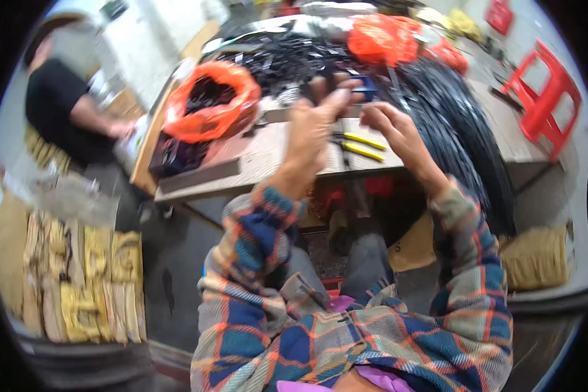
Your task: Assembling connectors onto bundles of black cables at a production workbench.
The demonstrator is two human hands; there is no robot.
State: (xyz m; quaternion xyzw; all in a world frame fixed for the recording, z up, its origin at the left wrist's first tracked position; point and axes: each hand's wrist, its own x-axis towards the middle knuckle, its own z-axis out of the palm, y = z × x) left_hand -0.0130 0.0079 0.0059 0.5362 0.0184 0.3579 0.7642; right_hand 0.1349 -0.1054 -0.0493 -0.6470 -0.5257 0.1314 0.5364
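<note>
My left hand (312, 124) is raised over the middle of the table, its fingers smeared by motion; dark shapes show around the fingertips, and I cannot tell whether it holds any of them. My right hand (398, 132) is just to its right, fingers curled together; what is in them, if anything, is too small to make out. Yellow-handled pliers (364, 146) lie on the table between and below the hands. Behind the hands is a small blue object (366, 87). To the right, a thick bundle of long black strips (447, 124) hangs over the table's front edge.
An open orange plastic bag (245, 108) of dark pieces stands at the left. Loose black pieces (277, 59) are heaped at the back, beside another orange bag (384, 39). A red stool (545, 98) is far right. A person in black (59, 104) works at the left, above stacked yellowish bundles (85, 281).
</note>
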